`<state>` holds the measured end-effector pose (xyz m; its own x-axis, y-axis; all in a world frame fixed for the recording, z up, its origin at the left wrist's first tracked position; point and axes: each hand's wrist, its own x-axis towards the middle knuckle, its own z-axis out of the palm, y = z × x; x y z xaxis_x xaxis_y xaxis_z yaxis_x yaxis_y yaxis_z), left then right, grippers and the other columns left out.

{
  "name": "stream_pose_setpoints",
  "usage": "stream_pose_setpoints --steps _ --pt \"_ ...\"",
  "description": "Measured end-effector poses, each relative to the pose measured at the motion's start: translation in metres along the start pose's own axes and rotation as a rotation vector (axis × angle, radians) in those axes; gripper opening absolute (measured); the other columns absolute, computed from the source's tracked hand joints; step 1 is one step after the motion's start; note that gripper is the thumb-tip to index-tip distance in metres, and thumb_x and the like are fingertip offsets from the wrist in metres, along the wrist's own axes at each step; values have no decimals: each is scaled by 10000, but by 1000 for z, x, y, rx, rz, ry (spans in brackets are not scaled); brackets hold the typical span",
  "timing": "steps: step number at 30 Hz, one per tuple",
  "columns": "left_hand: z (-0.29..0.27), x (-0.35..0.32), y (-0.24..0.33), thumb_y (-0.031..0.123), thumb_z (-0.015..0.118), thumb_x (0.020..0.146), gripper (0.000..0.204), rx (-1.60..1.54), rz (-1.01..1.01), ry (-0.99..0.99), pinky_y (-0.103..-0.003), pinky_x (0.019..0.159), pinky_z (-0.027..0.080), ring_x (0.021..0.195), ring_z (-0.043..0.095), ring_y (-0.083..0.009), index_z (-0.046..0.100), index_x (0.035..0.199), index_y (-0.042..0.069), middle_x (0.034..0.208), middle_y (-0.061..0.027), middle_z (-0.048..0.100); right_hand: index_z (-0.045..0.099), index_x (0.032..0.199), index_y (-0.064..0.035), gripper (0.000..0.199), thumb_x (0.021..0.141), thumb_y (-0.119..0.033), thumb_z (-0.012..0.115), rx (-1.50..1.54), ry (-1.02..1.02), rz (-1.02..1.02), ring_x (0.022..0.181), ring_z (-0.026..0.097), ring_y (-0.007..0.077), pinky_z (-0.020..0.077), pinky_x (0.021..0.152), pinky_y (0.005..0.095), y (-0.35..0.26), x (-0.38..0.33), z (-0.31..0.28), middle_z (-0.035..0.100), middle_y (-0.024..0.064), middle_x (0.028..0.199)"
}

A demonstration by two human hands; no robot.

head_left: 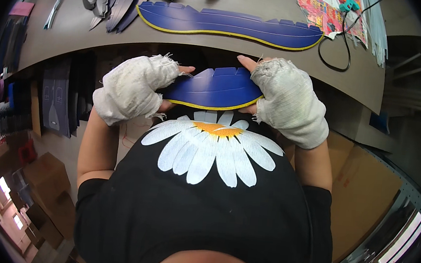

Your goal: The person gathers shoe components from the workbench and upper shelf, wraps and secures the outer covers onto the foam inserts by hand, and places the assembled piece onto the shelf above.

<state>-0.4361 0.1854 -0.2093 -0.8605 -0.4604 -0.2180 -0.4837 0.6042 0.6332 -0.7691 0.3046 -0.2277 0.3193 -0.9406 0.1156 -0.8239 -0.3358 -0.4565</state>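
The white-wrapped left hand (138, 87) and right hand (289, 99) face each other, both gripping, forearms (100, 144) extended forward.

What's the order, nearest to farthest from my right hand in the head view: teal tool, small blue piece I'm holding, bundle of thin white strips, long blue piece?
From your right hand:
1. Small blue piece: held in it.
2. Long blue piece: on the table, just beyond.
3. Teal tool: upper right.
4. White bundle: far left.
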Motion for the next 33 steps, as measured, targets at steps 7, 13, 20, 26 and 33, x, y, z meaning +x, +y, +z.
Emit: stream_pose_setpoints --steps 7,13,20,26,33 --pt "9 -6 -1 290 933 852 766 91 86 145 -417 941 600 1060 755 -368 699 1569 156 1208 -154 798 771 1401 -66 806 701 -389 1006 -18 -99 -45 1226 747 351 605 1045 447 -8 12 0 804 119 1262" --pt "17 0 8 222 925 832 788 126 90 127 -419 961 603 1110 743 -356 687 1579 148 1255 -144 782 772 1383 -59 749 733 -358 994 81 -24 -121 1237 748 342 599 1067 453 -4 10 16 807 129 1271" --pt "27 22 13 239 937 837 755 144 133 151 -442 967 609 1124 739 -362 706 1550 143 1228 -134 784 685 1519 -56 877 729 -294 983 43 -100 -59 1197 731 378 580 1046 467 -9 12 10 759 173 1283" --pt "37 41 20 308 959 818 852 260 167 140 -445 972 600 1103 743 -342 664 1595 117 1191 -115 788 787 1307 -51 632 742 -275 962 -25 -124 -18 1196 759 345 604 1042 468 -7 5 3 805 119 1308" --pt "49 52 21 255 953 803 935 127 225 143 -452 963 598 1072 734 -347 605 1658 108 1146 -119 764 791 1299 -35 643 733 -289 959 34 -95 -43 1167 764 351 615 1015 463 -2 -4 4 805 152 1269"
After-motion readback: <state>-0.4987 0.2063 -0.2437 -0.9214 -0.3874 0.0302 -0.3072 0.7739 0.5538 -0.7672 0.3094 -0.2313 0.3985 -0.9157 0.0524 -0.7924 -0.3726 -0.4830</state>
